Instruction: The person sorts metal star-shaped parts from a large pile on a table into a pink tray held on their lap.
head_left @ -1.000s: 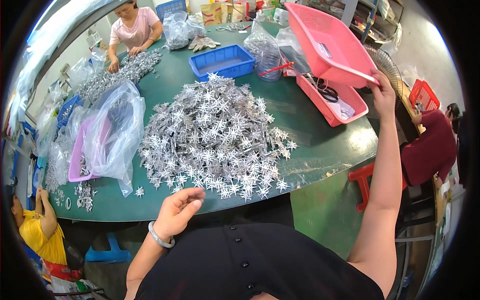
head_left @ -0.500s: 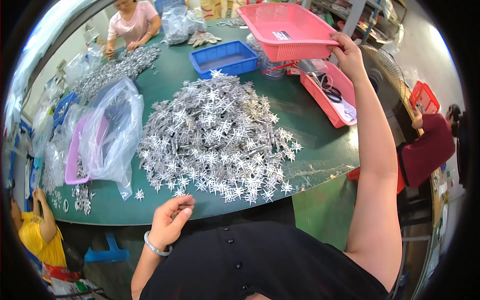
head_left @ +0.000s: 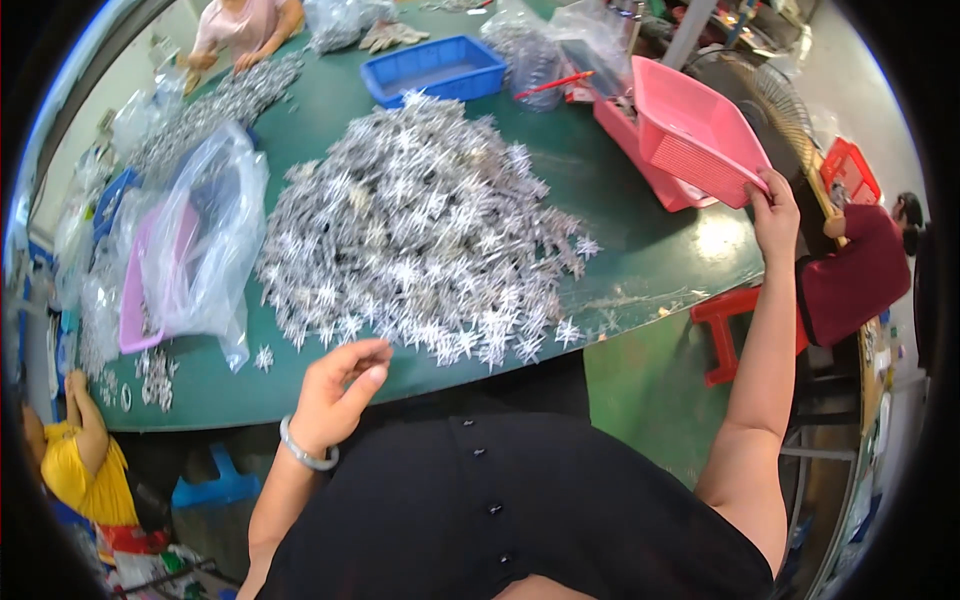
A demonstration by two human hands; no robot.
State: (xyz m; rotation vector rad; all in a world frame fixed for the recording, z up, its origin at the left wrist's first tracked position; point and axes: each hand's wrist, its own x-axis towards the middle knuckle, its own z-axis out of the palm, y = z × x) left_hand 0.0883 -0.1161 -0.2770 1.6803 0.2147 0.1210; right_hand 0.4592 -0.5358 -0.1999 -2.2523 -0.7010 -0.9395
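"The pink basket (head_left: 698, 115) is showing lower and farther right than half a second ago, in the upper right of the frame."
"And the hands?"
"The right hand (head_left: 776, 218) is pinching its rim; the left hand (head_left: 336, 393) is hovering half-curled, thumb apart from fingers, near the silver star pile (head_left: 415, 235) filling mid-frame."

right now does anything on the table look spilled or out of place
One silver star-shaped piece lies alone left of the big pile, beside the clear plastic bag, so it looks stray. The pink basket is tilted, but the right hand holds it by the rim.
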